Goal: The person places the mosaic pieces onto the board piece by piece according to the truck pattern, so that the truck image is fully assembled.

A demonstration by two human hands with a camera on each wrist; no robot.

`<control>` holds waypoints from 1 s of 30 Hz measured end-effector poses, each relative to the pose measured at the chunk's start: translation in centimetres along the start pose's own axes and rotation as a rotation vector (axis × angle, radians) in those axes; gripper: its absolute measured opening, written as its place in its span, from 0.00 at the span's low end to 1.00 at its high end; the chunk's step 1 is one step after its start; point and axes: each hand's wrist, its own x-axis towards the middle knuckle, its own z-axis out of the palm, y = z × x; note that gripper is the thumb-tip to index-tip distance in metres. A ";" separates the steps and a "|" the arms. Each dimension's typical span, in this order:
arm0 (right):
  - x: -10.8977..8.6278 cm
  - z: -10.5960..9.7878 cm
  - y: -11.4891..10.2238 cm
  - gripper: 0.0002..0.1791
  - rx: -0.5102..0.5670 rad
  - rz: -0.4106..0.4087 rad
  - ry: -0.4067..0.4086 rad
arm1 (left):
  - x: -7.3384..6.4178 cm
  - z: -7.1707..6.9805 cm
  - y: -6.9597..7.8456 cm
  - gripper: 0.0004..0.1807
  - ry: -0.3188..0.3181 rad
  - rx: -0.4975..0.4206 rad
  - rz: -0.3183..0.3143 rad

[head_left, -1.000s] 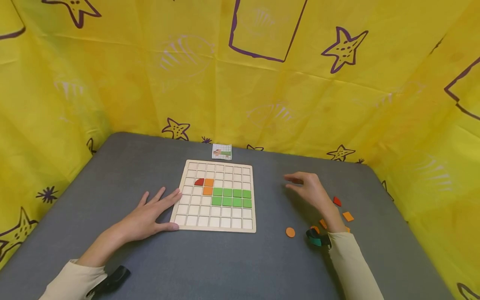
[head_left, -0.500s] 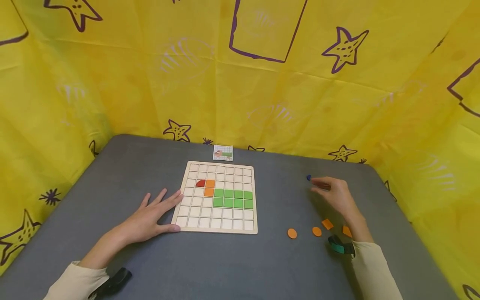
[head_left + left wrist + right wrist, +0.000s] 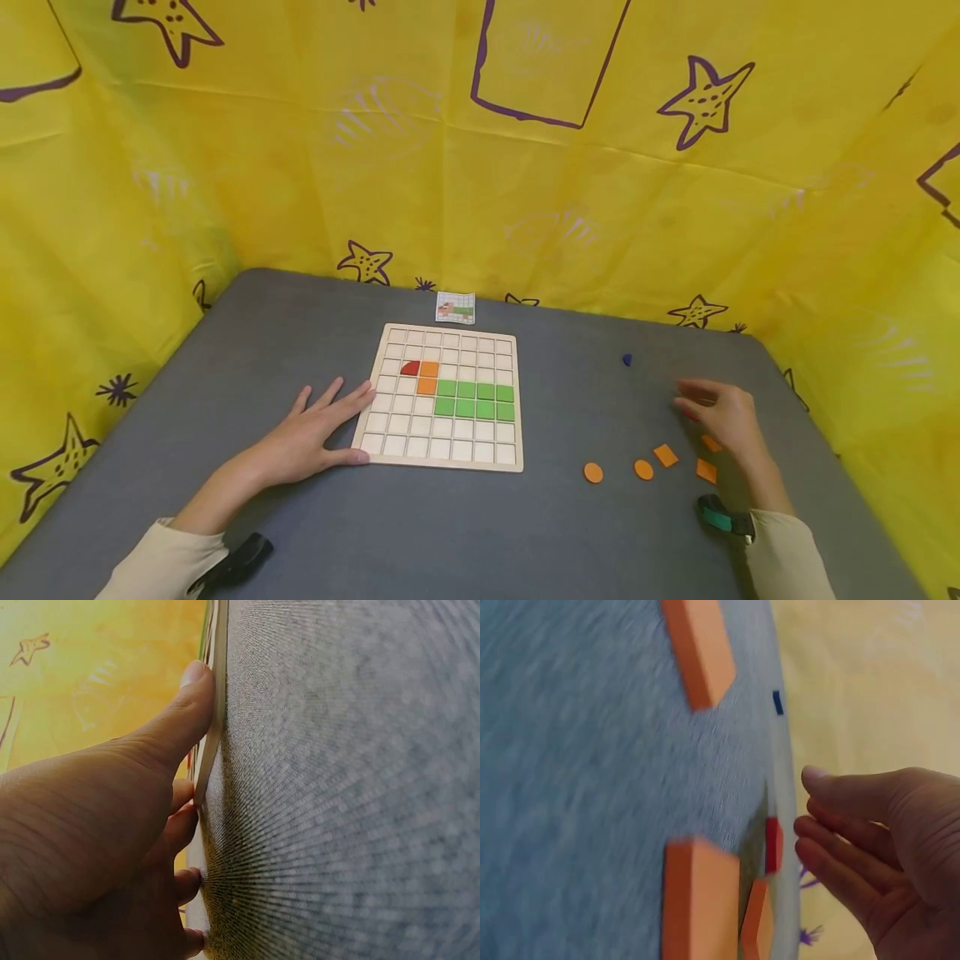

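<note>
My left hand rests with spread fingers along the left edge of a square wooden grid board. Its thumb touches the board's near left corner, as the left wrist view also shows. Set in the board are a red quarter-round tile, two orange square tiles and two rows of green square tiles. Over the right side of the table hovers my right hand, fingers loosely bent and thumb apart from them. Just beyond its fingertips lies a red tile, partly covered in the head view.
Orange square tiles and two orange round tiles lie loose right of the board. A small blue piece sits farther back. Behind the board is a small picture card. A yellow patterned cloth surrounds the grey table.
My right hand has moved rightward and nearer, away from the blue piece, to above the red tile. The left hand stays on the board's edge. The head view has shifted slightly.
</note>
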 end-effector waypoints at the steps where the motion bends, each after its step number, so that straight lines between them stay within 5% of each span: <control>1: -0.1 -0.1 0.2 0.20 -0.009 0.020 0.001 | 0.0 0.0 0.0 0.52 0.001 -0.002 0.000; 13: -1.6 -0.5 0.5 0.25 -0.077 0.142 -0.030 | 0.1 -0.1 0.0 0.52 0.001 -0.005 0.007; 30: -1.1 0.0 0.2 0.21 -0.112 0.108 -0.013 | 0.0 0.0 0.0 0.52 -0.002 0.003 -0.003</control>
